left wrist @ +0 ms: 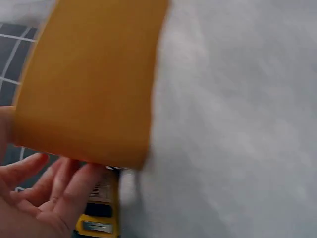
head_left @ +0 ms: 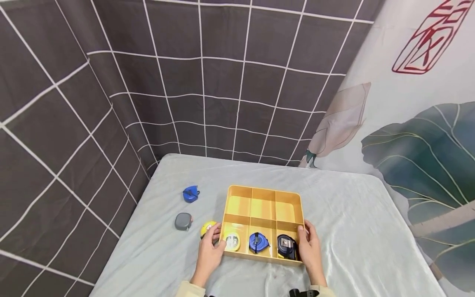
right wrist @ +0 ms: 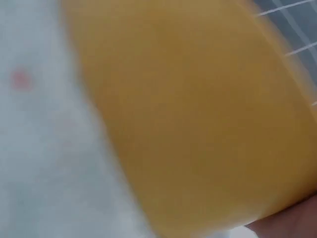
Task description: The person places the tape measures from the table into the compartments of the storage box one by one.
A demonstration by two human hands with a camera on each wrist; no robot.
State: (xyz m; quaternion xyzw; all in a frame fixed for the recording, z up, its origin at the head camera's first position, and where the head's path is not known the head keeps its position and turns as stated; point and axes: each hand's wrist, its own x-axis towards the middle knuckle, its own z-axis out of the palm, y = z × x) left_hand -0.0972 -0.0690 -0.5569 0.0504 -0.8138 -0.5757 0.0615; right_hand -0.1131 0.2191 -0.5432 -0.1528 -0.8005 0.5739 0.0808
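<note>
A yellow compartment box (head_left: 263, 220), with two rows of three sections, is held between both hands over the cloth. My left hand (head_left: 209, 252) grips its left wall near the front corner, thumb on the rim. On the opposite side my right hand (head_left: 311, 251) grips the right wall, thumb over the edge. In the near row lie a yellow tape measure (head_left: 232, 241), a blue tape measure (head_left: 258, 242) and a dark tape measure (head_left: 286, 246); the far row holds nothing. Another yellow tape measure (left wrist: 98, 218) shows beneath the left fingers in the left wrist view.
Left of the box, a second blue tape measure (head_left: 191, 194) and a grey tape measure (head_left: 183, 221) lie on the pale cloth-covered table (head_left: 356, 231). A dark gridded curtain (head_left: 219, 78) hangs behind and to the left, and a printed leaf-pattern cloth (head_left: 434, 156) hangs at right.
</note>
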